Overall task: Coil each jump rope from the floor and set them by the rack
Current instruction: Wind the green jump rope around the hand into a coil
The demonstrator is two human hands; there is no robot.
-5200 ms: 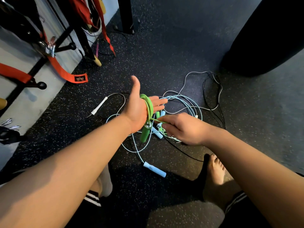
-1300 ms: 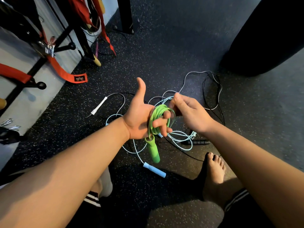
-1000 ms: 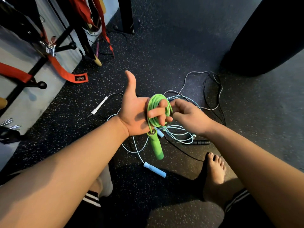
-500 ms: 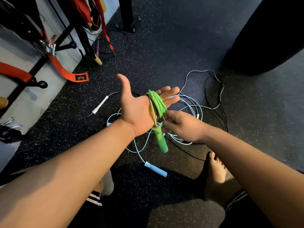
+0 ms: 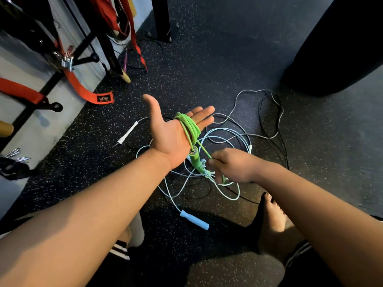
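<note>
While the left hand (image 5: 165,137) stays flat and open inside the green rope (image 5: 189,129) coil, the right hand (image 5: 230,165) pinches its tail — next wrap needs tension.

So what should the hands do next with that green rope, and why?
Probably carry the strand in the right hand up and over the open left hand for another loop. The green rope already lies in several turns across that palm, its green handle hangs below, and a free length still runs to the right hand's pinch, so the coil looks unfinished.

orange strap (image 5: 87,94), black label, text unreadable
</note>
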